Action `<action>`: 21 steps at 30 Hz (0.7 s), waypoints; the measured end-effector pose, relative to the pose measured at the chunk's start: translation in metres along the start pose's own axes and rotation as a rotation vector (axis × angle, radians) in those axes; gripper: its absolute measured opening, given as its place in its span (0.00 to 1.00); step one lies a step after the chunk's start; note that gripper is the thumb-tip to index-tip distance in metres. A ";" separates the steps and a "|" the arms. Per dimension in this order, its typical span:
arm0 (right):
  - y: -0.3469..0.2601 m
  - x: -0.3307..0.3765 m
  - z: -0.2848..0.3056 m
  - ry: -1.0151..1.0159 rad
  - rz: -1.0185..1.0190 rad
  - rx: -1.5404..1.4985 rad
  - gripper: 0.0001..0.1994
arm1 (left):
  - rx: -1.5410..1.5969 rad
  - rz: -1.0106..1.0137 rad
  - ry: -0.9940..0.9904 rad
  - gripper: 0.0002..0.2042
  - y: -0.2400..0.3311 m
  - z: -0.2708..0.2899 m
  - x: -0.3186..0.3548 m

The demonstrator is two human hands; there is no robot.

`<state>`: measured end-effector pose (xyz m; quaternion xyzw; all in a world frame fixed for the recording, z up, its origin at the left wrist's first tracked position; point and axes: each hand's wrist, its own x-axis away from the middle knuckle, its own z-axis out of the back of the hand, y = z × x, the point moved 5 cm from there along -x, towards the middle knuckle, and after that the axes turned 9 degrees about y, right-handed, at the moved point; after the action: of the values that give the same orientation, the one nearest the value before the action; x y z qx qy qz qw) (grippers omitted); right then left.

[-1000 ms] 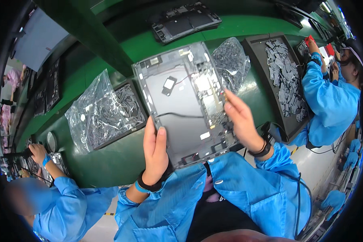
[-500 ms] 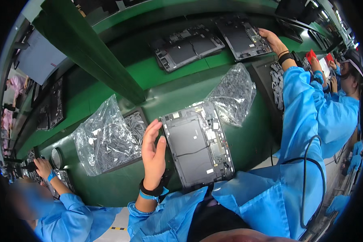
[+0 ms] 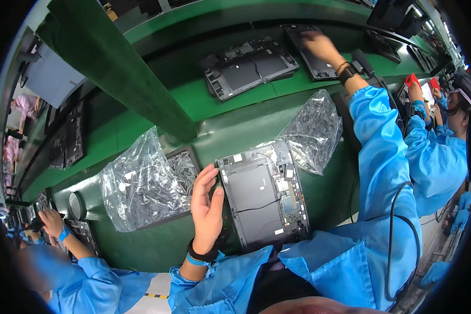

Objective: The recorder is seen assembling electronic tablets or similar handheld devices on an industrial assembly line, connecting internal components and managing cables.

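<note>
A dark laptop chassis [image 3: 254, 188] with exposed circuit boards and a black cable lies in front of me. My left hand [image 3: 206, 212] rests beside its left edge, fingers stretched out and thumb apart, with nothing in it. On the raised shelf at the far right lies another chassis [image 3: 319, 65]. My right hand [image 3: 322, 46] reaches over that one; its fingers are smeared by motion, so whether they hold or touch anything is unclear. Left of it on the shelf, further chassis [image 3: 251, 68] appear stacked.
Clear plastic bags of small dark parts lie left [image 3: 136, 183] and right [image 3: 314, 131] of the near chassis. The left bag overlaps a tray of grey strips [image 3: 183, 170]. A green post [image 3: 115, 68] rises at the left. Co-workers in blue sit on both sides.
My right hand has left the right edge of the far chassis and moved left over its top part. My left hand stays beside the near chassis. The whole view has shifted slightly.
</note>
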<state>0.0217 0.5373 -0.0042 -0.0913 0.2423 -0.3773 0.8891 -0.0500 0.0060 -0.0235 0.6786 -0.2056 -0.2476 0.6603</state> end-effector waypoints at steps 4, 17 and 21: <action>-0.085 0.022 -0.048 -0.464 -0.018 0.134 0.30 | -0.017 -0.029 -0.062 0.19 0.011 -0.003 0.005; -0.125 0.104 -0.018 0.031 -0.623 -1.439 0.12 | 0.544 0.443 -0.131 0.33 0.024 -0.068 -0.071; -0.147 0.229 0.057 0.182 -0.584 -1.536 0.14 | 0.721 0.385 -0.149 0.33 0.008 -0.108 -0.089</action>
<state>0.0952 0.2693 0.0134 -0.7019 0.4703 -0.3286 0.4222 -0.0547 0.1459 -0.0093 0.7958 -0.4494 -0.0801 0.3979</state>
